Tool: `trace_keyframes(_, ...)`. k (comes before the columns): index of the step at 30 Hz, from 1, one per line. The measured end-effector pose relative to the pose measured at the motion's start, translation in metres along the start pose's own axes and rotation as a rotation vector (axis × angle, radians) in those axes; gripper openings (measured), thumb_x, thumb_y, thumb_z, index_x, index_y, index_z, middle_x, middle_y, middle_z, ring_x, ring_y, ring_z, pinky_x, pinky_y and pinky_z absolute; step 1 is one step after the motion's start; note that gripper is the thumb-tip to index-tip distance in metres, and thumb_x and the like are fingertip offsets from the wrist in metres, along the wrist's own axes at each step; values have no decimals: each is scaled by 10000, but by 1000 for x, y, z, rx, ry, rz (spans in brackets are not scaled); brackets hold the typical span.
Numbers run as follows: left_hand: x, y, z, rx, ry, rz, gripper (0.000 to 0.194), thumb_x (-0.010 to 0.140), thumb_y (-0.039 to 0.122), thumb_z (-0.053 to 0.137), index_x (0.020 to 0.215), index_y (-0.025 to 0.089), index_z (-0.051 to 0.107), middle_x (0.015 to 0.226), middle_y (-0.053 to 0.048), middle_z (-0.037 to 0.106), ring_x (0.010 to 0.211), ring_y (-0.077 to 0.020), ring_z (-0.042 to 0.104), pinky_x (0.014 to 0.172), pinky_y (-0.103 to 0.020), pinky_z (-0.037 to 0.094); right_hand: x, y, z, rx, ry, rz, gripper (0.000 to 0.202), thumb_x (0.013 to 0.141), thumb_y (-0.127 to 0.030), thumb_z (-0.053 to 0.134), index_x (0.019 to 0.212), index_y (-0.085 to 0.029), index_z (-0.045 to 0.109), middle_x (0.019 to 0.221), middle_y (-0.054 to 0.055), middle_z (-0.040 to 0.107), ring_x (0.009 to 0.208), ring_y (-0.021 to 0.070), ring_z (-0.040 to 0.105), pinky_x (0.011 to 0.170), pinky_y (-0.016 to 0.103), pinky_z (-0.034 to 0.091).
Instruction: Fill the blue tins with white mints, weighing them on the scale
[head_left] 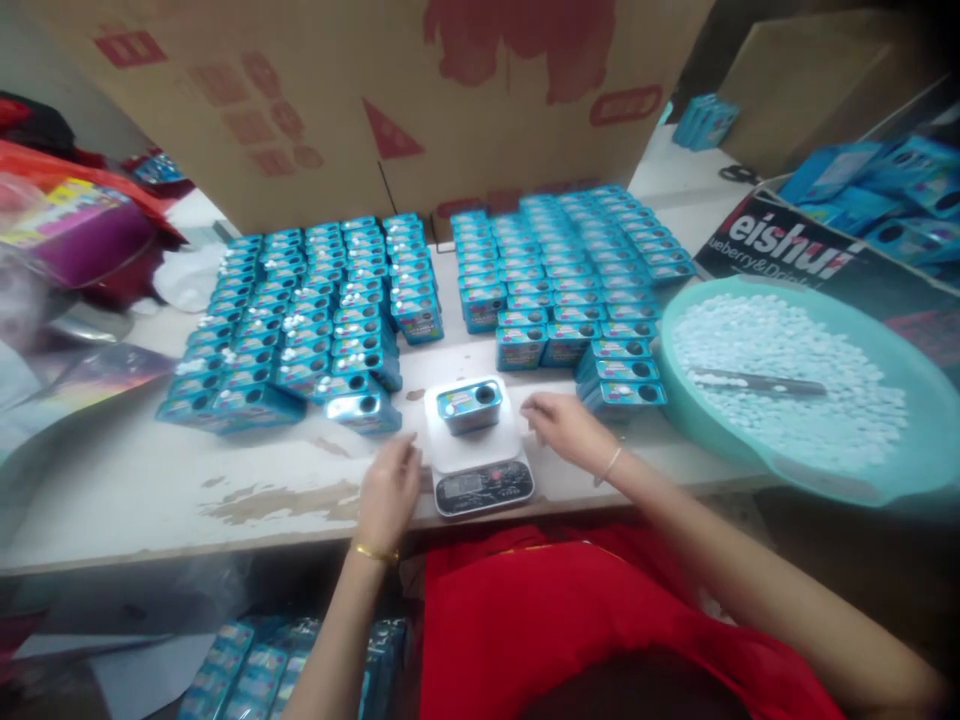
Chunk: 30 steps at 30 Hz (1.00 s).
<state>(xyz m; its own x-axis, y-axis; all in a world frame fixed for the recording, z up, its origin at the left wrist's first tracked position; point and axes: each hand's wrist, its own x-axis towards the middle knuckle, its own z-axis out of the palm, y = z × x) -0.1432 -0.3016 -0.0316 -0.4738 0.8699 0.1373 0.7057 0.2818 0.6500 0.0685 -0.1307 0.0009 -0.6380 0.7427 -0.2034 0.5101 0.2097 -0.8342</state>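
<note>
A small blue tin [470, 406] with a dark round hole in its top sits on the white plate of a kitchen scale [480, 455]. Just left of the scale is my left hand [388, 492], fingers loosely bent and a little apart, with nothing visible in them. On the scale's other side, my right hand [568, 428] has its thumb and fingertips drawn together; whatever they may pinch is too small to make out. Neither hand touches the tin. Close to my left hand stands another blue tin [364, 410], with white tablets on its top.
Rows of blue tins [300, 300] fill the left side, many with white tablets on top; more tins [570, 260] stand right of centre. A turquoise basin [697, 430] holds white tablets and a dark flat tool [757, 383]. Behind rises a cardboard box [315, 120].
</note>
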Motion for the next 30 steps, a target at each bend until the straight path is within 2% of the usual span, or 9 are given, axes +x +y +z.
trace_keyframes(2, 2, 14, -7, 83, 246, 230, 321, 869, 281, 514, 1154, 162, 605, 1044, -120, 622, 990, -214, 580, 909, -387, 460, 1, -24, -10, -38, 88, -109, 176, 861, -269, 503, 803, -164, 632, 603, 6, 599, 582, 140, 555, 636, 265, 414)
trace_keyframes(4, 6, 29, -11, 139, 339, 415, 347, 852, 261, 567, 1190, 190, 591, 1162, -129, 585, 1113, -234, 528, 982, -418, 408, 3, -48, -17, -64, 128, -223, 170, 869, -276, 525, 829, -161, 643, 665, 14, 609, 594, 129, 553, 634, 261, 416)
trace_keyframes(9, 21, 52, -2, 228, 246, 569, 363, 835, 324, 610, 1184, 225, 597, 1329, -125, 521, 1282, -287, 414, 1074, -509, 277, 23, -80, -10, -241, 68, -311, 57, 801, -158, 629, 768, -125, 662, 744, 43, 618, 659, 122, 539, 653, 255, 401)
trace_keyframes(13, 30, 62, 12, 209, 201, 571, 327, 856, 350, 582, 1153, 216, 603, 1368, -124, 499, 1311, -280, 390, 1086, -517, 248, 32, -82, -2, -229, 62, -357, 134, 845, -175, 571, 775, -121, 672, 731, 45, 629, 696, 131, 549, 675, 257, 404)
trace_keyframes(16, 38, 67, 19, 203, 161, 564, 304, 867, 358, 566, 1138, 227, 609, 1376, -111, 499, 1322, -276, 384, 1092, -527, 228, 25, -78, -14, -101, 127, -408, 213, 892, -215, 488, 820, -137, 673, 791, 44, 643, 671, 120, 553, 667, 259, 422)
trace_keyframes(19, 43, 69, 16, 164, 161, 575, 326, 861, 350, 579, 1167, 238, 590, 1374, -101, 501, 1310, -274, 405, 1092, -536, 243, 9, -59, -55, -73, 305, -377, 218, 876, -313, 525, 904, -156, 675, 844, 48, 655, 658, 126, 562, 665, 273, 439)
trace_keyframes(23, 32, 60, -1, 25, 290, 536, 377, 823, 269, 613, 1199, 283, 583, 1299, -69, 550, 1202, -266, 505, 1023, -492, 380, -26, 0, -142, -418, 534, -12, 308, 871, -399, 504, 928, -147, 672, 826, 78, 676, 702, 176, 601, 688, 301, 448)
trace_keyframes(27, 13, 27, -2, -27, 419, 343, 339, 800, 306, 601, 1136, 330, 636, 1158, -47, 615, 1118, -307, 546, 1020, -541, 381, -59, 70, -202, -783, 249, 568, 318, 773, -433, 613, 734, -126, 686, 785, 141, 693, 783, 258, 640, 720, 326, 460)
trace_keyframes(30, -4, 7, 7, 9, 388, 283, 264, 818, 322, 576, 1064, 271, 659, 1067, -85, 625, 1035, -305, 566, 966, -535, 417, -60, 107, -201, -748, 143, 639, 283, 674, -399, 707, 771, -133, 697, 804, 118, 707, 776, 247, 654, 694, 289, 472)
